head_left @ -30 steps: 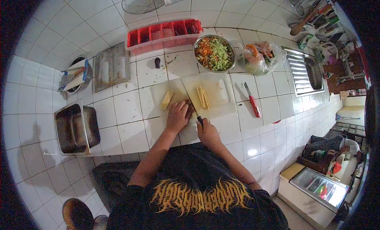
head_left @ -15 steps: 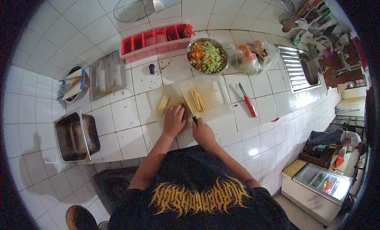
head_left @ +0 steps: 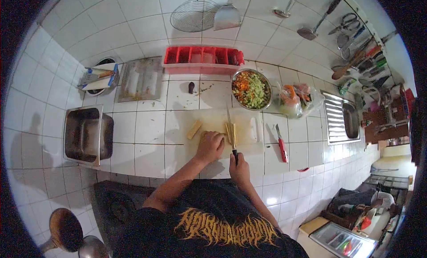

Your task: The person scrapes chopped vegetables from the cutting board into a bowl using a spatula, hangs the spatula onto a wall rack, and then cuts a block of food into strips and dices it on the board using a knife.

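Observation:
In my right hand [head_left: 239, 168] is the black handle of a long kitchen knife [head_left: 231, 130], its blade pointing away from me over the cutting board [head_left: 255, 147]. The blade lies at the yellow strips [head_left: 234, 134] on the board's right half. My left hand [head_left: 211, 147] rests on the board left of the knife, fingers bent together; what is under them is hidden. A yellow block [head_left: 194, 129] lies just beyond that hand, to the left.
Behind the board stand a metal bowl of diced vegetables [head_left: 251, 89] and a red sectioned container [head_left: 202, 60]. To the right are a red-handled knife [head_left: 282, 148], a plastic bag of vegetables [head_left: 299, 100] and a sink [head_left: 350, 120]. Another basin [head_left: 82, 134] is at left.
The view has tilted up, showing more wall. My right hand has brought the knife from between my left hand and the strips over to the strips.

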Tool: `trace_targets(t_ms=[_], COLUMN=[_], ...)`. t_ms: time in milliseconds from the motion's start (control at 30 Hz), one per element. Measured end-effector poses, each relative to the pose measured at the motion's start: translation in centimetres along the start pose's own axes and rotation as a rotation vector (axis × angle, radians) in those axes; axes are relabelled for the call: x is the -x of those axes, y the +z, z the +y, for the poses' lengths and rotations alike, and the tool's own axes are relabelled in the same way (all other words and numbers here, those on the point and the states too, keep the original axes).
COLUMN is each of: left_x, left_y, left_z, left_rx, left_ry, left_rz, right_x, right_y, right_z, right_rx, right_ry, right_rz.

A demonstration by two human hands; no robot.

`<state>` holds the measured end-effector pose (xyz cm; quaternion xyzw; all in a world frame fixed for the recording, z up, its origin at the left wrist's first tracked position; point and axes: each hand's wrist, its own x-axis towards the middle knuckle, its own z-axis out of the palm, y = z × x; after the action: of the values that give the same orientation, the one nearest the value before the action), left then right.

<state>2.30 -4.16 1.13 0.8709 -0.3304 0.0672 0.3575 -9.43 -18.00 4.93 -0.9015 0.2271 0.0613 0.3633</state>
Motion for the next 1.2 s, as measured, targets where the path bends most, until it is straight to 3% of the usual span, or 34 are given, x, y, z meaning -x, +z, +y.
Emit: trace_targets(t_ms=[67,100,167,367,500,600,667,700,900,1200], left_x=[0.3,0.0,-0.7,-2.6,-3.8,-3.3,-1.5,-0.8,1.9,1.2], left_y=[-0.9,-1.5,-2.5,0.3,0.6,-0.4,-1.3,-2.1,-5.0,-2.4], left_z=[0.1,0.5,1.3,0.7,0.9,0.9,-0.5,-1.3,-5.4,-5.2], left_rx=[0.056,0.058,0.017,-0.106,-0.065,-0.054,-0.001,0.003,-0.335,-0.236], left_ry=[-0.041,-0.043,0.032,0.194,0.248,0.213,0.080,0.083,-0.376,-0.443], left_rz=[0.221,0.225,0.126,-0.111,-0.167,-0.059,0.107,0.101,0.148,-0.031], right_x=[0.0,0.1,0.2,-0.1,0.2,0.5,0.5,0.5,-0.1,0.3], right_y=[-0.3,-0.4,-0.3,-1.1,-1.2,-0.7,0.0,0.1,-0.4,-0.4], right_z=[0.2,0.4,0.7,0.5,0.3,1.2,2.2,2.6,2.6,3.1], right_rx=[0.060,0.065,0.102,0.222,0.195,0.057,0.004,0.002,-0.108,-0.118], right_ry=[-0.011,-0.013,-0.141,-0.096,-0.150,-0.147,-0.080,-0.072,0.059,0.013], right_rz=[-0.030,-0.029,0.052,0.016,0.037,-0.061,-0.088,-0.086,0.089,0.021])
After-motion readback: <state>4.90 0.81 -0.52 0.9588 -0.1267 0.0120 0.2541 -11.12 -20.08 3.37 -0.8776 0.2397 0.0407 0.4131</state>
